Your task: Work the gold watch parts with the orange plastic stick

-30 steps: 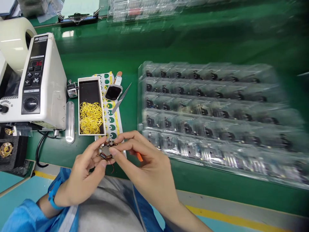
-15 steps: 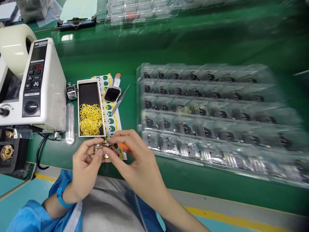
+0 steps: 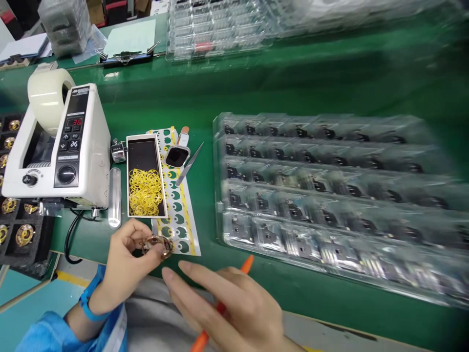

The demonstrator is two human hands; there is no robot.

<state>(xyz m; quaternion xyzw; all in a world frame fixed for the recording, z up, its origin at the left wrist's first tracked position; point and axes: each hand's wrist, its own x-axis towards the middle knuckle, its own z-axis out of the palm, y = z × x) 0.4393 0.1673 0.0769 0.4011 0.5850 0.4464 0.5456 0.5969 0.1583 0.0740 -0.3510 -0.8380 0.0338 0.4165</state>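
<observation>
My left hand [image 3: 126,261] pinches a small round copper-and-gold part [image 3: 164,245] between thumb and fingers, just over the green bench's near edge. Its far side is partly covered by my fingertips. To the right and lower, my right hand [image 3: 238,305] is blurred by motion and apart from that part. An orange pen-like stick [image 3: 247,264] passes through its fingers, one end sticking out above the knuckles and the other below. Beyond my left hand lies a white box [image 3: 164,195] with a heap of yellow rings [image 3: 145,193]. Beside the box is a sheet of die-cut stickers [image 3: 182,222].
A white tape dispenser [image 3: 98,142] stands on the left, near a black foam tray [image 3: 44,239] of gold round parts. Tweezers [image 3: 190,164] and a watch [image 3: 177,156] rest on the sticker sheet. A large clear blister tray [image 3: 220,195] of small dark parts fills the right.
My right hand has come away from the round part, moving down and right with the orange stick. My left hand keeps the part. The view has shifted, showing more at the left.
</observation>
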